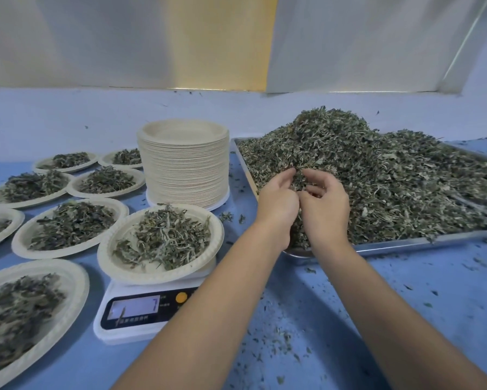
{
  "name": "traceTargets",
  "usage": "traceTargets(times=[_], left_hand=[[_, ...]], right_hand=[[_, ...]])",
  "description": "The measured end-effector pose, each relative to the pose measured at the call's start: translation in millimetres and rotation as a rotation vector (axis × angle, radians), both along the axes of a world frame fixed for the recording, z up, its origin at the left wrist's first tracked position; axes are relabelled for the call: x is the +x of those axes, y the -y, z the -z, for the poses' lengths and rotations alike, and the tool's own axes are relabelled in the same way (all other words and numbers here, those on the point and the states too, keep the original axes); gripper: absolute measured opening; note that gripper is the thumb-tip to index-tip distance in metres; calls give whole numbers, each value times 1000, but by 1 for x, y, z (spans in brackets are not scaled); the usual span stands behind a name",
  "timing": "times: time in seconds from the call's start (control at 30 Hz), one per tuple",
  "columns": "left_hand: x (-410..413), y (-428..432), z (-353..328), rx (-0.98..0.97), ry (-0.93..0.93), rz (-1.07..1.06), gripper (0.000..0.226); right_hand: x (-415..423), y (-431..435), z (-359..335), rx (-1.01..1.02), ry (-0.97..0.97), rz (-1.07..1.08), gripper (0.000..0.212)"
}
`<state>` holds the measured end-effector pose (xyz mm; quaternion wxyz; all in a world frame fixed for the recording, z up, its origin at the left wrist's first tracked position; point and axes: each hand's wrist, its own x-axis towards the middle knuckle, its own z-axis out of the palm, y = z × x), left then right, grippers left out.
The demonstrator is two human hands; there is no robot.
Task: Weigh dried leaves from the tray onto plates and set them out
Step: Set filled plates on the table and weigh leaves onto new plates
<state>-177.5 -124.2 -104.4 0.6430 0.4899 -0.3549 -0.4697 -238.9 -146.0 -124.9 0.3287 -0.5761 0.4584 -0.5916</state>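
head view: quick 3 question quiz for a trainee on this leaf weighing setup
1. True or false: the left hand and the right hand both dig into the leaf pile on the tray.
2. Where is the stack of empty plates? A) beyond the scale, left of the tray B) on the tray C) right of the tray
3. Fill in: the plate on the scale holds dried ____.
Key: 1 true; 2 A; 3 leaves

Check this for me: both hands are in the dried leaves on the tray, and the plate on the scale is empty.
Not quite. The plate on the scale is not empty: the head view shows leaves heaped on it. The left hand and right hand are both in the dried leaves on the tray.
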Motion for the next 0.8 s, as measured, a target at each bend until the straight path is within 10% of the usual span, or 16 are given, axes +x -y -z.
traceTargets(times=[0.4, 0.8], left_hand=[[53, -37, -23, -109, -172, -45, 29], [172, -108, -25, -67, -31, -389, 32]], right_hand=[[45, -23, -19, 56, 292, -187, 26], [106, -49, -4, 101, 107, -327, 22]])
